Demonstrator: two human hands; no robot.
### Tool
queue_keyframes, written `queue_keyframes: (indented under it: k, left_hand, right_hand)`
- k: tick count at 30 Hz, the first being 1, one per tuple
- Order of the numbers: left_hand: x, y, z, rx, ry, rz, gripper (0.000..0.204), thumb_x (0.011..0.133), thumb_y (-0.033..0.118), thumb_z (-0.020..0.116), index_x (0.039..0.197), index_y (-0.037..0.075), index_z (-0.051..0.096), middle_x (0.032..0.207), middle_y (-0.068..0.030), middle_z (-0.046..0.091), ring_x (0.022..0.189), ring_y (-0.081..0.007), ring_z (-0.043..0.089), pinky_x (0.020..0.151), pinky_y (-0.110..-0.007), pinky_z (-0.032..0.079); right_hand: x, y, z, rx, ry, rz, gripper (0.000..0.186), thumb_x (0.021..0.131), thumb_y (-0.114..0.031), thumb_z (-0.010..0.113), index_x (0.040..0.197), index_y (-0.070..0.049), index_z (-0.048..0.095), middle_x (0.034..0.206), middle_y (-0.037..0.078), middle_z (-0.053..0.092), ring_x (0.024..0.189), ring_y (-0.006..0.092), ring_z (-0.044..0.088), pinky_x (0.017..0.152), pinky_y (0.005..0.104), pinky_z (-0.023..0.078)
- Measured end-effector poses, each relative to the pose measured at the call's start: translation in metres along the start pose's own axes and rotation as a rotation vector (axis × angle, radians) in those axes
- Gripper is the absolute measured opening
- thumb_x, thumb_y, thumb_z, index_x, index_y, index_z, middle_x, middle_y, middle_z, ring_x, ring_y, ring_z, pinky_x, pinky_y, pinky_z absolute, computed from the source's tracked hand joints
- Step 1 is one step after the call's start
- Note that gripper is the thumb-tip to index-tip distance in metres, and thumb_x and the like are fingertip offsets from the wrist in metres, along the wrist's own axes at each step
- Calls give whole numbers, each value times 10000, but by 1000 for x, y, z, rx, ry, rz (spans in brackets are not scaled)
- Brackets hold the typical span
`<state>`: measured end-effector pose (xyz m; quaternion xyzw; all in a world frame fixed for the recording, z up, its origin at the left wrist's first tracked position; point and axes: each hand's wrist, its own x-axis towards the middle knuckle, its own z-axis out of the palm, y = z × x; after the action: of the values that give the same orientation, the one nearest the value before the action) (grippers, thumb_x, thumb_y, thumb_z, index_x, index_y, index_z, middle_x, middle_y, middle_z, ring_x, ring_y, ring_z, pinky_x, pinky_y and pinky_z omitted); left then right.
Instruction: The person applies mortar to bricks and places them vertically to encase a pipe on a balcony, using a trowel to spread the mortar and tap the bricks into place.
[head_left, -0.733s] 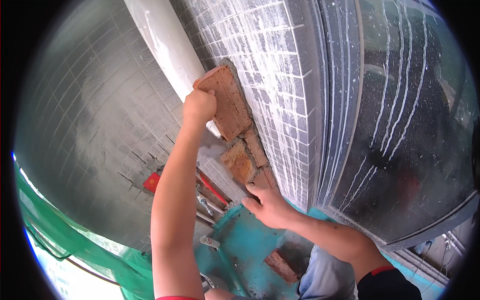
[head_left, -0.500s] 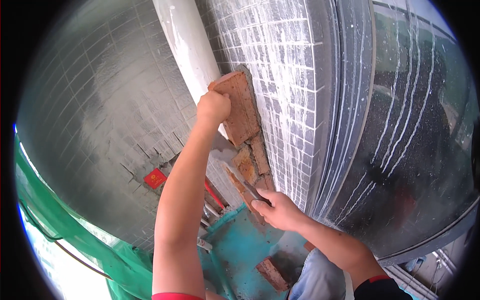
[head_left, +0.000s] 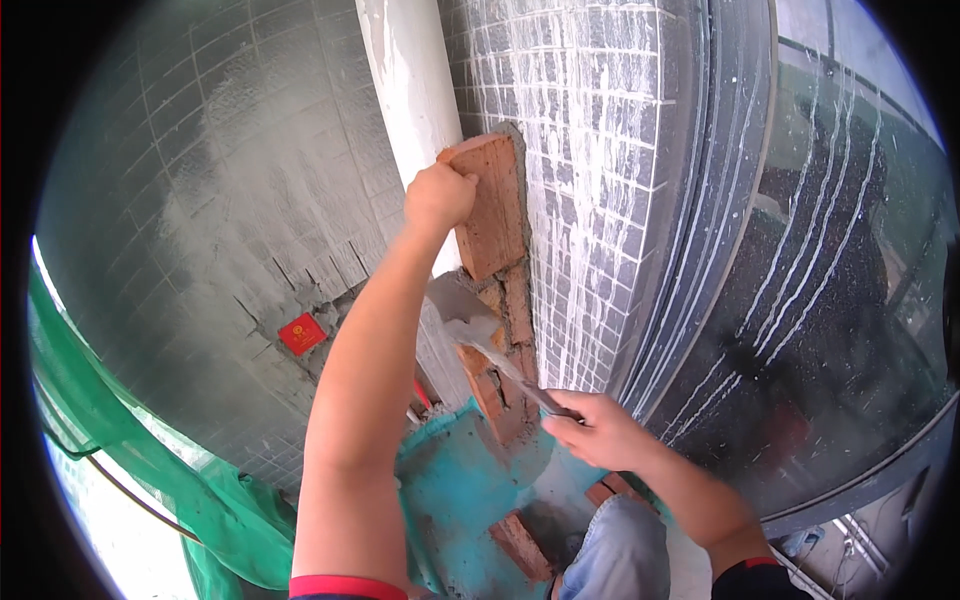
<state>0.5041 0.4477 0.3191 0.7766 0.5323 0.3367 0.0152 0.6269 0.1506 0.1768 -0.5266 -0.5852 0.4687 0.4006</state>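
Note:
A red brick [head_left: 492, 210] stands at the top of a short mortared brick column [head_left: 518, 305] beside a white vertical pipe [head_left: 400, 75] and a tiled wall [head_left: 590, 130]. My left hand [head_left: 438, 200] is closed on that brick's upper left edge. Lower down to the right, my right hand [head_left: 585, 430] grips the handle of a mortar-smeared trowel [head_left: 505, 365]. Its blade reaches up and left across the lower, rough bricks below the held one; whether it touches them I cannot tell.
Green netting [head_left: 230, 515] hangs at lower left. A red square item [head_left: 303, 333] lies on the grey left wall. A dark, streaked glass pane [head_left: 810, 380] fills the right. Loose bricks [head_left: 520, 545] lie on the turquoise floor [head_left: 455, 485] beside my jeans-clad leg [head_left: 615, 555].
The view has shifted, moving the scene rightward in the picture. The trowel blade has turned from broad face to a more angled position. My left hand stays on the upper brick.

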Motion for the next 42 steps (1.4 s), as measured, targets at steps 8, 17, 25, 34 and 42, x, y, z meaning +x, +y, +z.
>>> queue_keyframes:
  k: [8,17,25,34,42]
  left_hand:
    - [-9,-4,-6,-43,20,13,448,896,386,604,919,-54,690,821,-208,696,820,-352,680,774,-408,536]
    - [-11,1,-9,-112,-17,-40,381,869,361,631,1014,18,711,1019,-186,701,976,-348,670,844,-404,539]
    - [-19,0,-10,-198,-20,-22,397,879,357,628,1004,-13,699,985,-211,696,941,-360,668,838,-413,535]
    - [-19,-3,-7,-241,15,21,384,874,342,635,994,-16,699,998,-211,694,951,-365,666,844,-425,531]
    - [-20,-4,-8,-240,0,-27,329,850,316,667,985,20,719,1017,-166,703,981,-325,672,847,-399,539]
  right_hand:
    - [-15,-88,-89,-505,-44,379,173,944,-164,541,935,1,591,621,41,549,464,122,499,420,315,409]
    - [59,-160,-79,-911,1,491,211,879,-116,576,726,29,581,548,94,535,398,178,489,382,347,370]
    - [65,-219,-81,-1006,91,490,138,827,-73,603,726,20,616,550,73,550,406,140,482,371,307,339]
    - [49,-275,-89,-1013,188,371,153,862,-116,646,761,-2,641,587,20,565,407,83,464,356,255,342]
    - [41,-298,-93,-1044,265,329,103,848,-94,655,835,7,667,640,14,594,406,52,474,331,229,325]
